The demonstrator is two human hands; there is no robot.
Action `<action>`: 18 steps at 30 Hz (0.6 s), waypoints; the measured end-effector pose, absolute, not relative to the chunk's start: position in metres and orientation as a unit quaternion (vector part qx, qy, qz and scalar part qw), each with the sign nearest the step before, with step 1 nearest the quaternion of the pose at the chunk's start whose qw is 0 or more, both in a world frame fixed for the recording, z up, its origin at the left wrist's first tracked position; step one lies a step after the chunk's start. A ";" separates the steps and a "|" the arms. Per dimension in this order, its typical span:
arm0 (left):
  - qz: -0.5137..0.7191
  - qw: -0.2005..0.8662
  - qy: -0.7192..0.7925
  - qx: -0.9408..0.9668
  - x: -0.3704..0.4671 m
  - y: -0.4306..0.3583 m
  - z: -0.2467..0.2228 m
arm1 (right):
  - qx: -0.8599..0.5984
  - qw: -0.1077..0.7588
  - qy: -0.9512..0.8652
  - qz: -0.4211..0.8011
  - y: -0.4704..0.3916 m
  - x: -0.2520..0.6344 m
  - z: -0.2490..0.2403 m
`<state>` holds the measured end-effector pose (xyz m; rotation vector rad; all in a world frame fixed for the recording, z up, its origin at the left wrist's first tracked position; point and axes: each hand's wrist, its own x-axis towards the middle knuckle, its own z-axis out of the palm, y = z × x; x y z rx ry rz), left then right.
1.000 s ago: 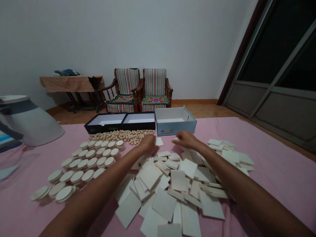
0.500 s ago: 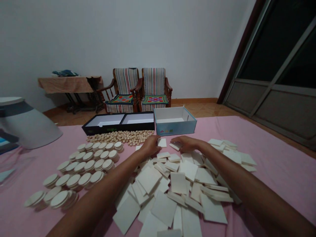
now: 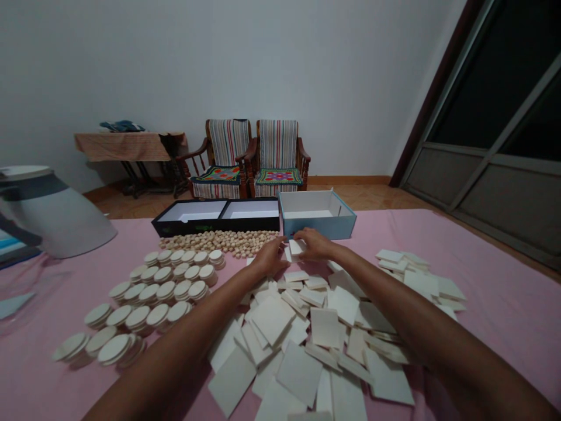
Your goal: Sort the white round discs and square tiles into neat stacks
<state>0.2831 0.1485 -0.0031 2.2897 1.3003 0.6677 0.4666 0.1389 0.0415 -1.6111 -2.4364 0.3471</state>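
Note:
Just in front of the light-blue box [image 3: 318,225], my two hands are close together. My right hand [image 3: 314,244] pinches a pale square wooden tile [image 3: 297,248]. Beside it, my left hand [image 3: 268,258] has its fingers closed at the edge of another square tile [image 3: 287,254], mostly hidden by the fingers and the right hand's tile. A loose pile of square wooden tiles [image 3: 300,371] spreads below and between my forearms.
Stacks of round wooden discs [image 3: 149,293] stand in rows at left. Small wooden pieces [image 3: 223,241] lie before a black two-part tray [image 3: 219,225]. More tiles [image 3: 421,282] lie at right on the pink cloth [image 3: 495,327]. A grey-white object [image 3: 70,219] stands far left.
My right hand has moved left with its tile, bringing it up to the left hand's tile. The left hand has stayed nearly in place; the view has shifted slightly.

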 end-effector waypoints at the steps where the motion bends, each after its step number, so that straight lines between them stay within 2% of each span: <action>1: 0.243 0.214 0.466 0.823 0.282 0.149 -0.004 | -0.543 0.104 -0.824 0.123 0.139 0.464 0.041; 6: 0.256 0.219 0.461 0.821 0.273 0.148 0.000 | -0.535 0.123 -0.819 0.169 0.131 0.473 0.049; 12: 0.307 0.204 0.461 0.807 0.252 0.120 0.016 | -0.445 0.048 -0.835 0.320 0.110 0.488 0.053; 18: 0.343 0.210 0.452 0.796 0.232 0.074 0.026 | -0.414 0.029 -0.831 0.371 0.107 0.483 0.039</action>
